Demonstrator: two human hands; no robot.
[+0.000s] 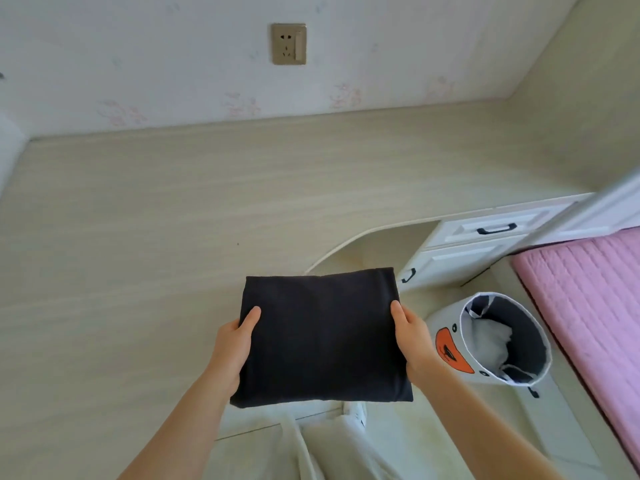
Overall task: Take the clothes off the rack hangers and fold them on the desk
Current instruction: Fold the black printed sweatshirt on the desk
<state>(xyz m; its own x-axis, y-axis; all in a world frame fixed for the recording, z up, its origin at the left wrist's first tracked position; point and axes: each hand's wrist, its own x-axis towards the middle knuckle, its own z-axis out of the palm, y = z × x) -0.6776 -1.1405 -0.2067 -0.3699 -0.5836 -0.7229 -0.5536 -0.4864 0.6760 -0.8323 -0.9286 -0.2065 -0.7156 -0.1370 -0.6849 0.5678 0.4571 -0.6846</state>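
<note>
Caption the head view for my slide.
Both hands, left hand and right hand, hold a folded black garment by its sides over the desk edge, beside a penguin-face basket.

Matt black cloth garment point(322, 334), pale smooth wood-grain desk point(138, 237), pink quilted cloth bedcover point(595, 306)

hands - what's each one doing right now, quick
Left hand: grips the left edge of the folded black garment, thumb on top.
Right hand: grips its right edge, thumb on top.
</note>
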